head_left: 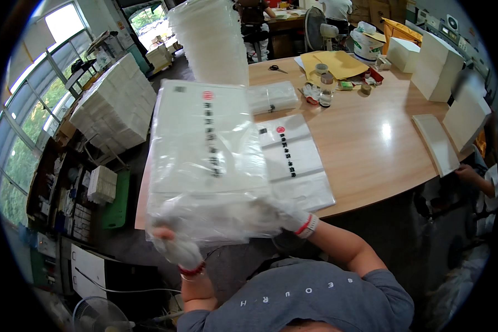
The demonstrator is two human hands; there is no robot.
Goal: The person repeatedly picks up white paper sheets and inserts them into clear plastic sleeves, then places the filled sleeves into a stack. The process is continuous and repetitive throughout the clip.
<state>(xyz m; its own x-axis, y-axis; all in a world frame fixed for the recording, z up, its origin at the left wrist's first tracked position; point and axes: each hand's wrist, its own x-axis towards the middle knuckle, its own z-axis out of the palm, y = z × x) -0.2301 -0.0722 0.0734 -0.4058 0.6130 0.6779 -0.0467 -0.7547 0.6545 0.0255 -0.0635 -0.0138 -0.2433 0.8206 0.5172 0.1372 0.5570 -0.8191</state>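
Two gloved hands, left hand point(181, 252) and right hand point(285, 217), gripping one clear bag point(205, 160) over one table point(371, 144); one more bag point(293, 160) flat beneath.

The single head view looks steeply down from above the person's chest. It faces a wooden table point(371, 138) close ahead.

Daylight enters through large windows point(22, 110) on the left. A wooden table point(371, 144) fills the room's middle, a fan point(315, 25) beyond its far edge, shelves point(66, 205) under the windows.
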